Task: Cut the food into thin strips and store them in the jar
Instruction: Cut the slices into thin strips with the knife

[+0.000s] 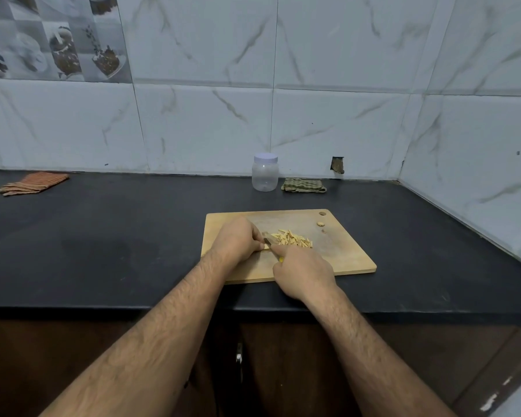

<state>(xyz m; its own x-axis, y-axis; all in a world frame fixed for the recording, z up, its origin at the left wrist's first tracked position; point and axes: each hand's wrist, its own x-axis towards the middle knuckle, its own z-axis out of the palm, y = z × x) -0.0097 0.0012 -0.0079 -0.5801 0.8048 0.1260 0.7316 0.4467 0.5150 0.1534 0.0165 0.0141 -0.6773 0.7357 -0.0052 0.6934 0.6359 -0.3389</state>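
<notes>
On the cutting board, the left hand curled down on a small piece of food while the right hand gripped the knife, the cut strips heaped just beyond both hands, the lidded jar standing well back on the surface.

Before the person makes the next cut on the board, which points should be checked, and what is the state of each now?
1. Knife held by the right hand: ok.
2. Left hand steadies the piece being cut: ok, though the piece is almost hidden.
3. Left fingertips away from the blade: cannot tell, they are very close.
4. Cutting board flat on the counter: ok.
5. Pile of cut strips stays on the board, beside the blade: ok.
6. Jar ready for strips: not ok, its lid is on and it stands far back by the wall.
</notes>
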